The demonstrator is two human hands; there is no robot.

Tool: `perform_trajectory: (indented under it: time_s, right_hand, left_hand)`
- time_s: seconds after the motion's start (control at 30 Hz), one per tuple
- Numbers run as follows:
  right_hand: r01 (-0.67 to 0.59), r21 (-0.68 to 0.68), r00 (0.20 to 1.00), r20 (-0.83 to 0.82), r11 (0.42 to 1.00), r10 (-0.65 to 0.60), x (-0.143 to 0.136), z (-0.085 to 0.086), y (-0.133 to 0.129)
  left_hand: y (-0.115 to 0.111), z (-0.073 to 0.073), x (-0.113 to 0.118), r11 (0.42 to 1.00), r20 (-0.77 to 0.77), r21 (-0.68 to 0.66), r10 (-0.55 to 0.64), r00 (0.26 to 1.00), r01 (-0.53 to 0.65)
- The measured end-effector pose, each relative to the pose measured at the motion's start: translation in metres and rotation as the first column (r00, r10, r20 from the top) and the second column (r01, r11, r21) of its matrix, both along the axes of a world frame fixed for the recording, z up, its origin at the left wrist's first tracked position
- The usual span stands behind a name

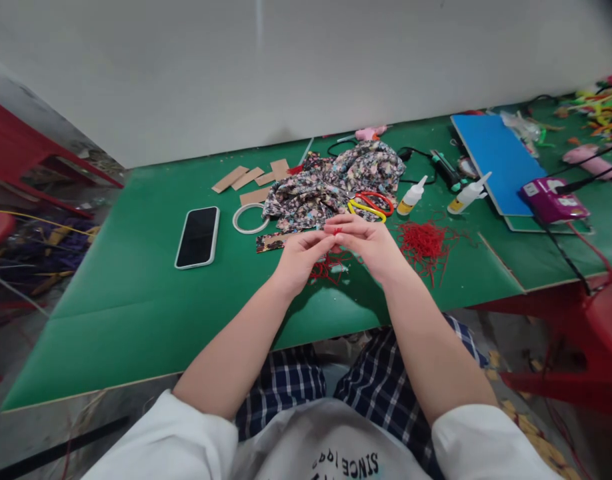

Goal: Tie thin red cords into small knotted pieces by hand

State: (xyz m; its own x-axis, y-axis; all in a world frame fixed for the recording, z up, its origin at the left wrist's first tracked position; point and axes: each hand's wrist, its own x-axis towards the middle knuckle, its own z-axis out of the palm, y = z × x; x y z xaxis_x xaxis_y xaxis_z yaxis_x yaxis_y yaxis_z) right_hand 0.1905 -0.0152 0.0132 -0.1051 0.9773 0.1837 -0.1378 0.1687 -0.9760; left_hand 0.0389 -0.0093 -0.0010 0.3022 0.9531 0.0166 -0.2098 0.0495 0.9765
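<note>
My left hand [304,252] and my right hand [366,241] meet above the green table, fingertips together. Between them is a small piece of red string [337,231], mostly covered by the fingers. Beneath the hands lie loose red strings [327,269] with pale scraps [340,269] among them. To the right of my right hand is a larger pile of cut red strings [425,244]. Scissors with red and yellow handles [373,205] rest just beyond the hands, partly over a floral cloth [331,183]. A strip of floral-covered card [272,242] lies beside my left hand.
On the green table [136,293] are a phone [198,237], a white tape ring [248,231] and cardboard strips [230,179]. Two glue bottles [413,196] stand at right, near a blue board [496,160] and a purple device with cables [555,200]. A white wall rises behind.
</note>
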Motion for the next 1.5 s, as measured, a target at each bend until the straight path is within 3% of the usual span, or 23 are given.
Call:
perform_trajectory:
  time_s: [0.27, 0.67, 1.03, 1.3, 1.5]
  right_hand:
    - [-0.031, -0.103, 0.993, -0.115, 0.994, 0.019, -0.0016, 0.0070, -0.0045]
    - [-0.017, -0.096, 0.990, -0.143, 0.995, 0.003, -0.0016, 0.0043, -0.0043]
    - [-0.089, -0.140, 0.976, -0.208, 0.986, 0.058, -0.0009, 0.0066, -0.0062]
    - [-0.025, -0.145, 0.979, -0.204, 0.989, -0.006, -0.0046, 0.0074, -0.0065]
    - [0.031, -0.136, 0.982, -0.181, 0.990, -0.055, -0.0078, 0.0055, -0.0059]
  left_hand:
    - [-0.0010, 0.0011, -0.0005, 0.999, -0.001, -0.026, -0.035, 0.999, 0.035]
    - [-0.0016, 0.0042, -0.0006, 0.996, -0.081, 0.079, -0.038, 0.996, 0.044]
    - [-0.0014, 0.0048, 0.0002, 0.977, -0.120, 0.201, -0.054, 0.991, 0.078]
    - [-0.0022, 0.0070, 0.0016, 0.954, -0.120, 0.287, -0.050, 0.992, 0.083]
    - [-0.0018, 0.0040, 0.0016, 0.956, -0.115, 0.279, -0.065, 0.991, 0.095]
